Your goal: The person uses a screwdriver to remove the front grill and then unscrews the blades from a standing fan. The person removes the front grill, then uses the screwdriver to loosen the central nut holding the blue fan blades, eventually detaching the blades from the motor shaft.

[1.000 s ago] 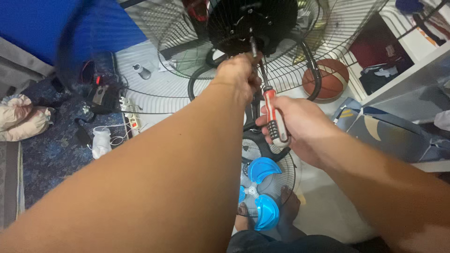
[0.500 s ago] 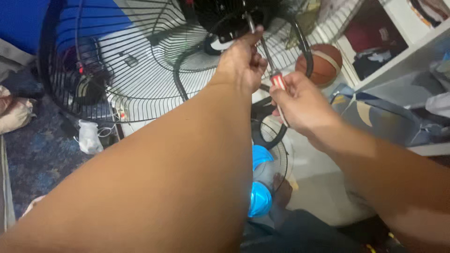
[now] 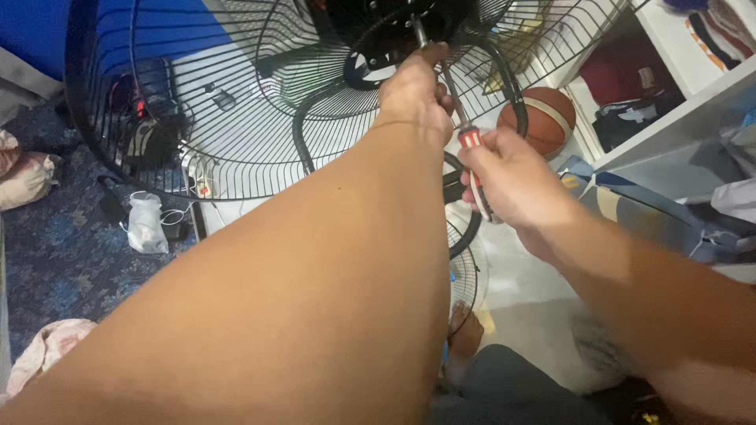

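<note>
A large black wire fan guard [image 3: 236,110] fills the upper part of the view, with the black motor housing [image 3: 378,24] at its centre. My left hand [image 3: 413,90] reaches up and pinches the metal motor shaft [image 3: 417,31] that sticks out of the housing. My right hand [image 3: 512,181] grips the red and black handle of a screwdriver [image 3: 471,142]. Its shaft runs up beside my left fingers toward the housing; the tip is hidden.
An orange basketball [image 3: 543,118] lies on the floor behind the guard. A white shelf unit [image 3: 677,94] with clothes stands at the right. A smaller fan guard [image 3: 465,267] lies by my foot [image 3: 465,334]. Cables and a white bag [image 3: 146,224] sit on the blue rug.
The view has shifted downward and left, so the blue fan blades near my foot are out of sight. Both hands stayed on the shaft and screwdriver, with the right hand slightly lower.
</note>
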